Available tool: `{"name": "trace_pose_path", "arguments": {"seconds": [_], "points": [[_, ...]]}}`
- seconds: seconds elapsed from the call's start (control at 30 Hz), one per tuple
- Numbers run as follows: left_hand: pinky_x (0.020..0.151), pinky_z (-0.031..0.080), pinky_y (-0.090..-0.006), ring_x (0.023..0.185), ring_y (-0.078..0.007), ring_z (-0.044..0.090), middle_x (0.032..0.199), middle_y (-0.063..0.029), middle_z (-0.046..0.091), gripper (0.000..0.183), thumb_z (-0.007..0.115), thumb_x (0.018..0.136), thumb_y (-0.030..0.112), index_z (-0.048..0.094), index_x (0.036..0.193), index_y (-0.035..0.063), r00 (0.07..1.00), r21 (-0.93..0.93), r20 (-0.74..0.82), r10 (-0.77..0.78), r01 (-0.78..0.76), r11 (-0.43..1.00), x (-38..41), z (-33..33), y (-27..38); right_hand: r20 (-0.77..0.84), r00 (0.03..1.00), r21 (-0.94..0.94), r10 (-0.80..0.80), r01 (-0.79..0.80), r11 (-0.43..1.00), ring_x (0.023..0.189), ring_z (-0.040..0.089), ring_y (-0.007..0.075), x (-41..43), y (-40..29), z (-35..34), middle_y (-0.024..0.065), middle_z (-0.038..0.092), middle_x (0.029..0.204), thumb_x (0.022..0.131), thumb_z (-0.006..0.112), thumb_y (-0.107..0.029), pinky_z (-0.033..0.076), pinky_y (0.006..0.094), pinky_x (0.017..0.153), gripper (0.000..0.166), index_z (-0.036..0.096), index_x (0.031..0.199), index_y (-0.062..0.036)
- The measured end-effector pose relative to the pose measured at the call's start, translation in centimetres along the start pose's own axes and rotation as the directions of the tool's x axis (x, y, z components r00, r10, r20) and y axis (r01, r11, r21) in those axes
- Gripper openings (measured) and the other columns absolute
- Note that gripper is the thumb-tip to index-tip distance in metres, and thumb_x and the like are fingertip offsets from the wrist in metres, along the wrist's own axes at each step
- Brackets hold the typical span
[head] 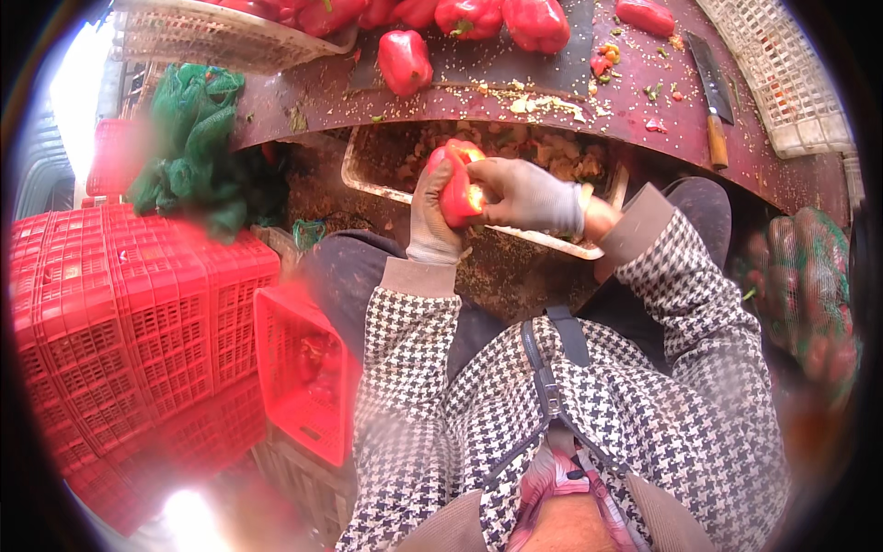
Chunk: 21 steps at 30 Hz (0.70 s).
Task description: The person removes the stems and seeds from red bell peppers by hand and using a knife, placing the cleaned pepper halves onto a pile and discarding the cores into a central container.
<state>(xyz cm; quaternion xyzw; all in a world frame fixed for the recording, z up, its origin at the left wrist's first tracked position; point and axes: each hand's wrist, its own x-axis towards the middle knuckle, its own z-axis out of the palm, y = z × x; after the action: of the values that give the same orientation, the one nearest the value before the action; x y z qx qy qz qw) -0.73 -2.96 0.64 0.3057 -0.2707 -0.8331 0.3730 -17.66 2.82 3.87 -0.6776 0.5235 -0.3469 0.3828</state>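
Note:
My left hand [434,214], in a pale work glove, is wrapped around a red bell pepper [456,193] that is cut or opened at the side facing right. My gloved right hand [528,193] is at that opening, its thumb and fingertips at the pale core of the pepper; whether they grip the core I cannot tell. Both hands are above a white-rimmed crate [376,185] holding pepper scraps. On the dark red table, a whole red pepper [405,63] lies at the edge of a black mat [572,72], in front of more peppers.
A knife with a wooden handle [717,141] lies at the table's right. White plastic baskets [227,41] stand at both back corners. Stacked red crates [159,310], an open red crate [303,407] and green netting [186,152] are at left. A filled net sack [804,290] is at right.

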Motion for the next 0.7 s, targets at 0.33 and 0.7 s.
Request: {"name": "trace_pose_path", "arguments": {"seconds": [0.33, 0.7], "points": [[0.097, 0.052, -0.0402, 0.11, -0.0271, 0.063, 0.12, -0.0134, 0.063, 0.047, 0.066, 0.092, 0.025, 0.054, 0.13, -0.0002, 0.981, 0.179, -0.114, 0.157, -0.135, 0.975, 0.3, 0.2, 0.3, -0.258, 0.966, -0.123, 0.004, -0.037, 0.992, 0.089, 0.065, 0.0405, -1.5, -0.6, 2.0, 0.0184, 0.06, 0.105, 0.08, 0.067, -0.018, 0.054, 0.0472, 0.077, 0.029, 0.062, 0.106, -0.0058], [0.11, 0.04, -0.0542, 0.128, -0.0372, 0.052, 0.143, -0.0185, 0.05, 0.068, 0.066, 0.091, 0.04, 0.044, 0.143, 0.0027, 0.871, -0.135, 0.068, 0.487, -0.476, 0.869, 0.0, 0.2, 6.1, -0.293, 0.952, -0.581, 0.086, -0.248, 0.775, 0.093, 0.065, 0.0382, -3.3, 3.5, -1.7, 0.0183, 0.062, 0.107, 0.088, 0.066, -0.046, 0.053, 0.0468, 0.08, 0.046, 0.06, 0.108, -0.0051]]}}
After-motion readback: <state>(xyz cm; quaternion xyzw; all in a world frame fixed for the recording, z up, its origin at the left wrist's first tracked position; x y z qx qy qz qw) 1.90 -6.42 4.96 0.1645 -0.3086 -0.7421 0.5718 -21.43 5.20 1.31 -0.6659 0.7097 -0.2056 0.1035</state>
